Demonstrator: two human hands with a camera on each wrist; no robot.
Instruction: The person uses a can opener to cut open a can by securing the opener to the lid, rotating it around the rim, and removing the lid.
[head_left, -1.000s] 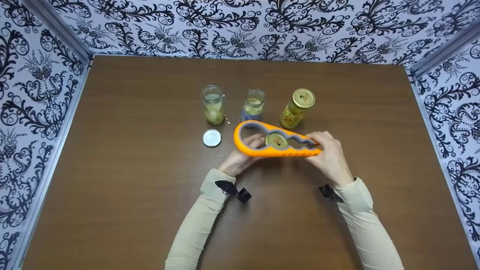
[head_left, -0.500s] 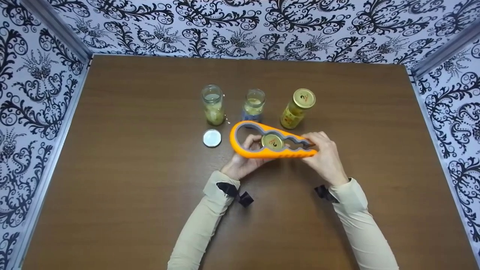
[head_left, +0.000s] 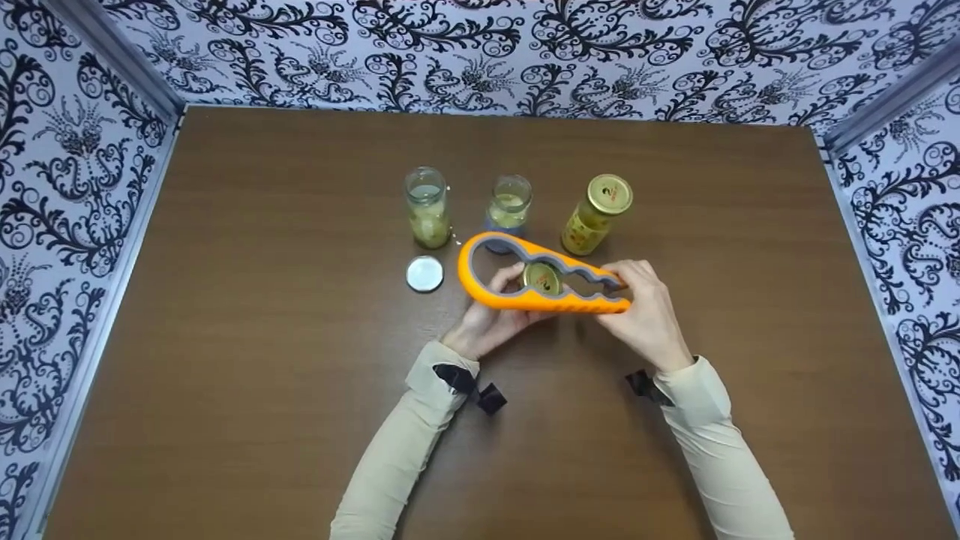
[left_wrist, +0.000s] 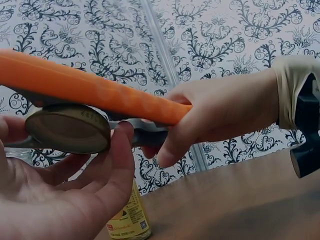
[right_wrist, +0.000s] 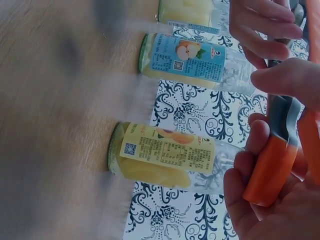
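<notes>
My right hand (head_left: 649, 315) grips the handle ends of an orange jar opener (head_left: 555, 302) with a wavy grey inner lining. Within its loop sits a loose gold lid (head_left: 541, 277), pinched at the edges by my left hand (head_left: 487, 326). Seen from below in the left wrist view, the lid (left_wrist: 67, 130) shows its hollow underside, with no jar attached. In the right wrist view, the fingers of my right hand wrap round the opener's orange handle (right_wrist: 272, 172). Both hands are raised above the table.
Behind the opener stand an uncovered jar of pale fruit (head_left: 429, 217), an uncovered blue-labelled jar (head_left: 508, 206) and a gold-capped, yellow-labelled jar (head_left: 596, 214). A white lid (head_left: 424, 274) lies on the brown table (head_left: 262, 337). Patterned walls (head_left: 480, 60) enclose the back and sides.
The opener and my right hand have shifted slightly left. The gold lid has moved a little left with my left hand, staying inside the loop. The jars stay put.
</notes>
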